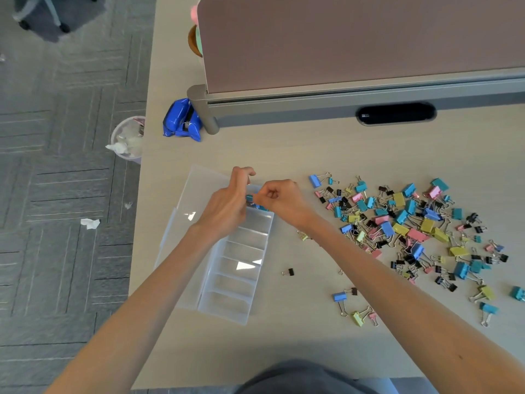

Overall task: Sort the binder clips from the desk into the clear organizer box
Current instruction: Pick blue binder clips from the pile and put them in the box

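While your right hand is curled tight, its fingertips pinching a small teal clip over the far end of the clear box, keep the clip low. Let go only once it sits squarely above the end compartment, where a few blue and teal clips already lie. Your left hand is right against the same clip with its fingers bent, and I cannot tell whether it grips the clip too or only steadies it. If it is helping, free one hand first so the clip does not spring sideways. Fold the wire handles flat if they stick out, since they would likely catch on the thin divider wall. Drop, do not throw: the box looks light and sits near the left edge of the desk, so a knock could shift it. Most clips lie in the mixed pile well apart on your right, so settle on one colour per slot before you reach again.
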Available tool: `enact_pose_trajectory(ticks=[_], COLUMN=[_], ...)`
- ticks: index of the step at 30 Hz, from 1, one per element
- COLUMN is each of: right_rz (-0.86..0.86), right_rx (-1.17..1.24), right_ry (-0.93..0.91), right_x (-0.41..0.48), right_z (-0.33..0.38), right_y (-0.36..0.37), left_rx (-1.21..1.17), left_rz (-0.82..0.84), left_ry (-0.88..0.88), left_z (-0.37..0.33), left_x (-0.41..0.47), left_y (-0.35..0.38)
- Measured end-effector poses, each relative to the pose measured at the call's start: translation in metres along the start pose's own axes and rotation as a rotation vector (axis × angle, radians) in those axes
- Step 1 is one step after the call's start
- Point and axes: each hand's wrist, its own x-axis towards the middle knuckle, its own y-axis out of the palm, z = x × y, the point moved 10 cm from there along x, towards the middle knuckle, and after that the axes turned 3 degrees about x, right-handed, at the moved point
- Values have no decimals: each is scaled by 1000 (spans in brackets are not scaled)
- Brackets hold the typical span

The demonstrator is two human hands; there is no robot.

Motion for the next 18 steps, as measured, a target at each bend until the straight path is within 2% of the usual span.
enact_pose_trajectory(ticks=[8,11,14,16,18], right_rz=[108,68,-9,-29,-27], right_rx=[57,84,42,-132,-301], right_ry=[120,155,159,148,132], right_x=[-5,-3,3,6,7], right_z=[1,-3,-15,-23,-28], right_y=[6,-6,-27,-34,-33], left_rx=[-15,-100,-427,-790,-1062], left_rz=[-33,-30,-71,-41,43], left_ry=[18,-71,-293,-499,-601], left_z=[-4,15,47,63,63], left_x=[-2,0,0,-5,-9], left_y=[-5,-6,-7,1,12])
